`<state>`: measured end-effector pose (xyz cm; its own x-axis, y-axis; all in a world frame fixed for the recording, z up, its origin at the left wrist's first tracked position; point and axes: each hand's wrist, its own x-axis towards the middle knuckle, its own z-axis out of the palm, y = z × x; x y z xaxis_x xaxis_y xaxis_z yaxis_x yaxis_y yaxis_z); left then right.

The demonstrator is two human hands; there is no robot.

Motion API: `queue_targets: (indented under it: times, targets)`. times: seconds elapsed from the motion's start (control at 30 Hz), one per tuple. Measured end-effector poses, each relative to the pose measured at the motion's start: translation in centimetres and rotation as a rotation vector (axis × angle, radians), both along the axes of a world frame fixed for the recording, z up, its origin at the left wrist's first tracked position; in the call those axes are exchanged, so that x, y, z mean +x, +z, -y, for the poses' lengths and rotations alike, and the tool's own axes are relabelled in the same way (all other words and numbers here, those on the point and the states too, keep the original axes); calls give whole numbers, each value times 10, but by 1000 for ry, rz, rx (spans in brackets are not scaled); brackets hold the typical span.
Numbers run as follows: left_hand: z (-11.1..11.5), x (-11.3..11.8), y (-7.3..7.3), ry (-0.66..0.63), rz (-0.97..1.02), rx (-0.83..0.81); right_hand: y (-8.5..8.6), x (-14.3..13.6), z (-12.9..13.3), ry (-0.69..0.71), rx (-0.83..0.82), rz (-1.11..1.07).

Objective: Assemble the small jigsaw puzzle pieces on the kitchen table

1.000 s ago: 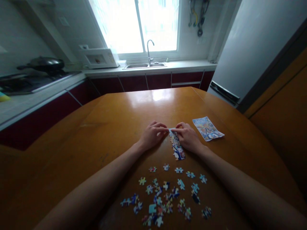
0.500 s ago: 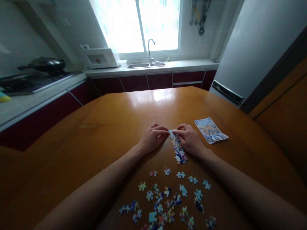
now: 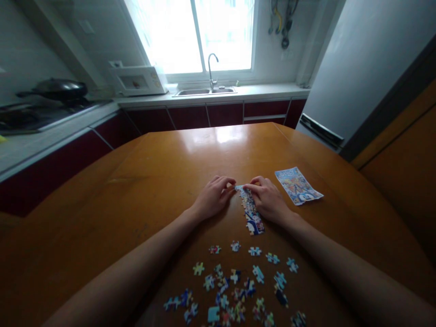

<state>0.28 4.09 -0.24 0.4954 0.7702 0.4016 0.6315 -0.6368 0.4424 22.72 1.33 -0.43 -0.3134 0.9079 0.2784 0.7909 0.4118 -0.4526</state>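
A joined strip of puzzle pieces (image 3: 252, 213) lies on the wooden table, running toward me. My right hand (image 3: 267, 197) rests along its right side, with fingertips pressing on its far end. At the far left corner of the strip, my left hand (image 3: 218, 193) pinches a small light-coloured puzzle piece (image 3: 237, 187) between thumb and fingers. Several loose puzzle pieces (image 3: 258, 274) are scattered nearer to me, some of them overlapping. To the right of my right hand lies a printed sheet (image 3: 298, 185) with a colourful picture.
The wooden table (image 3: 163, 159) stretches away from me. Beyond it are a counter with a sink (image 3: 204, 91), a microwave (image 3: 138, 81) and, at the left, a pan (image 3: 61, 89) on the stove. A fridge (image 3: 357, 59) stands at the right.
My left hand has shifted slightly left, and a small piece now shows at its fingertips, at the strip's far left corner. The view has shifted a little.
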Motion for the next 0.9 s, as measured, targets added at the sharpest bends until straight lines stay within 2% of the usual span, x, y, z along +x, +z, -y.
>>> queue_targets:
  times: [0.07,0.27,0.43,0.9]
  targets:
    - [-1,0,0,24,39,1,0,0,0,1,3,-1]
    - [0,0,1,-82,-71,36,0,-1,1,4,4,3]
    - [3,1,5,-72,-135,53,1,-1,0,6,-6,0]
    - [1,0,3,-91,-118,83,6,-2,0,22,-29,42]
